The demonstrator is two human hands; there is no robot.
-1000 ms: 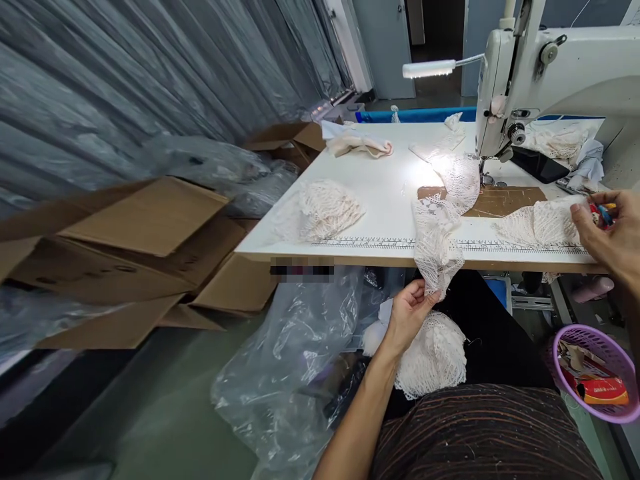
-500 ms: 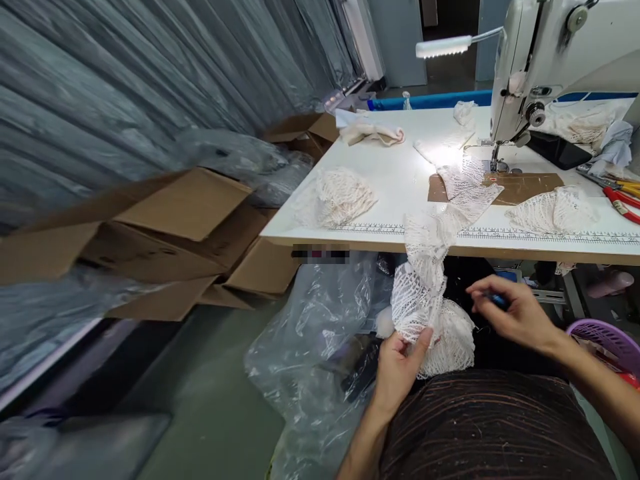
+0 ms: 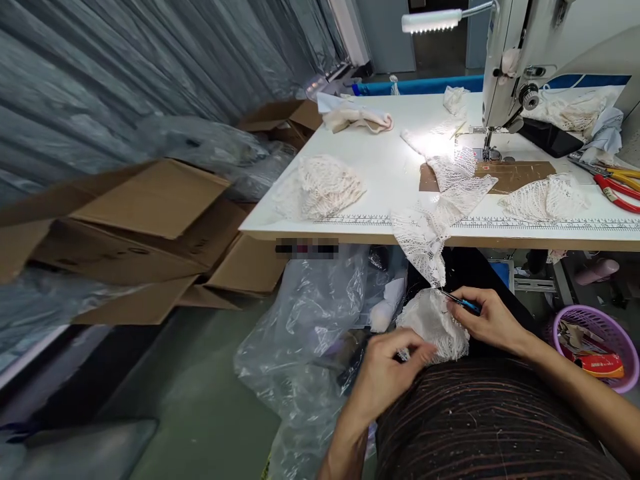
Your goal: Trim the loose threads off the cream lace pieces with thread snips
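Observation:
A strip of white lace [image 3: 430, 230] hangs off the front edge of the white sewing table [image 3: 380, 180] and bunches on my lap. My left hand [image 3: 387, 370] is blurred and rests on the lower bunch of lace, fingers curled at its edge. My right hand [image 3: 493, 320] is closed on small blue-handled thread snips [image 3: 463, 303], with the tips at the lace just above my lap. The far end of the strip lies by the needle of the sewing machine [image 3: 530, 67].
More lace piles [image 3: 325, 187] lie on the table, with red and yellow pliers [image 3: 617, 190] at the right. Open cardboard boxes [image 3: 150, 227] and clear plastic bags [image 3: 300, 333] sit on the floor at left. A purple basket [image 3: 597, 343] stands at lower right.
My right hand came down from the table edge with the snips to the lace on my lap. My left hand slid lower along the strip, which now hangs slacker.

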